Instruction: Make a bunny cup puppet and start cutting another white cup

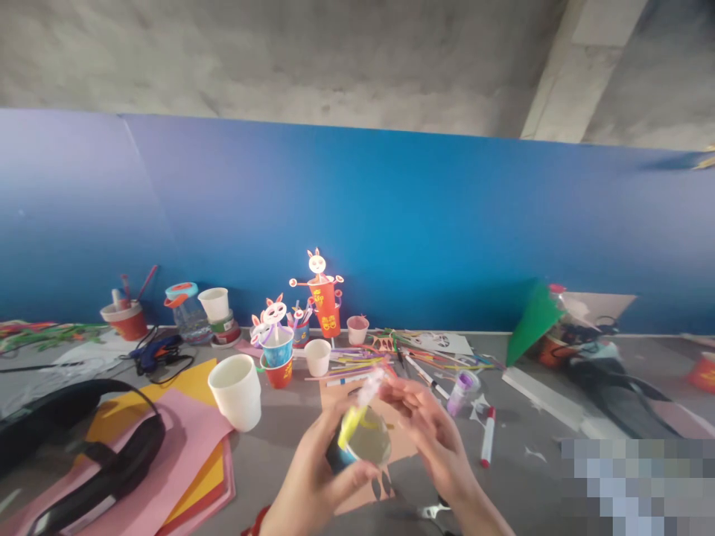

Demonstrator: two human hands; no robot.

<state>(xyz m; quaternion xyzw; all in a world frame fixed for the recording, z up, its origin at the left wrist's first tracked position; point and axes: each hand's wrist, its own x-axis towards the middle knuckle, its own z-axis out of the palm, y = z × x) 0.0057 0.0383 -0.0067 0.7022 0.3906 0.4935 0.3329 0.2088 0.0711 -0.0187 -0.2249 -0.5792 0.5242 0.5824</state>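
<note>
My left hand [321, 461] wraps round a blue paper cup [366, 449], its open mouth tilted toward me. A bright yellow strip [351, 426] stands up at the cup's rim, with a blurred whitish piece [372, 383] at its top end. On the cup's right, my right hand [427, 428] has its fingers curled in, their tips by the whitish piece; what they pinch is smeared and partly hidden. Beneath the cup lies a brownish-pink paper sheet [329, 398] with dark oval marks. Scissors [434, 511] lie below my right wrist.
Left are a white mug [235, 392], coloured paper sheets [193, 439] and black headphones [112, 454]. Behind stand paper-cup figures with animal faces, one blue [278, 346] and one red [324, 305]. To the right lie a red-capped marker [488, 438] and a purple bottle [461, 391].
</note>
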